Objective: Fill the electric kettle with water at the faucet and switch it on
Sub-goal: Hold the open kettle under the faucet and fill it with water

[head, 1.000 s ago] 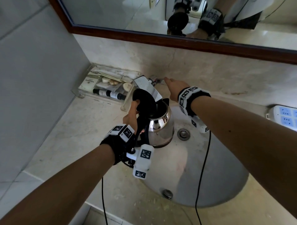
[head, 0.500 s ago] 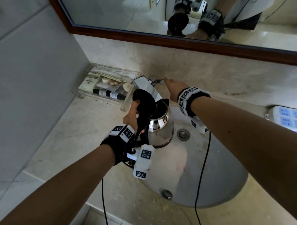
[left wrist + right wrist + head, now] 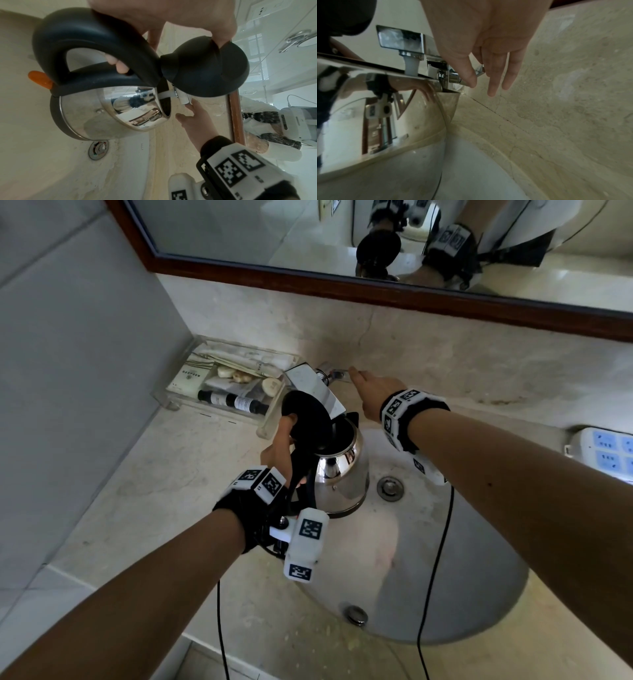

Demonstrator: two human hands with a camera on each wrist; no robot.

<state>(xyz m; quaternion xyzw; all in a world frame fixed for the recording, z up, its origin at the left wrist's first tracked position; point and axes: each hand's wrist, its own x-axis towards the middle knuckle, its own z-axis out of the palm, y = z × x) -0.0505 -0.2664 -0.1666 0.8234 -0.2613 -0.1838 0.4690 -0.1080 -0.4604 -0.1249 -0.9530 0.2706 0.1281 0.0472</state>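
Observation:
My left hand point(image 3: 277, 450) grips the black handle of the steel kettle point(image 3: 342, 477) and holds it above the sink bowl, under the square chrome faucet point(image 3: 315, 390). The left thumb props the black lid point(image 3: 205, 70) open. A white stream of water point(image 3: 411, 66) falls from the spout into the kettle's mouth. The kettle's orange switch point(image 3: 40, 79) sits at the base of the handle. My right hand point(image 3: 371, 395) reaches to the faucet lever point(image 3: 479, 71) and pinches it between thumb and index finger, with the other fingers straight.
The white sink basin point(image 3: 445, 594) has a drain point(image 3: 389, 488) just right of the kettle. A clear tray of toiletries point(image 3: 226, 392) stands on the counter at the back left. A white power strip point(image 3: 606, 453) lies at the right. A mirror point(image 3: 274, 234) hangs above.

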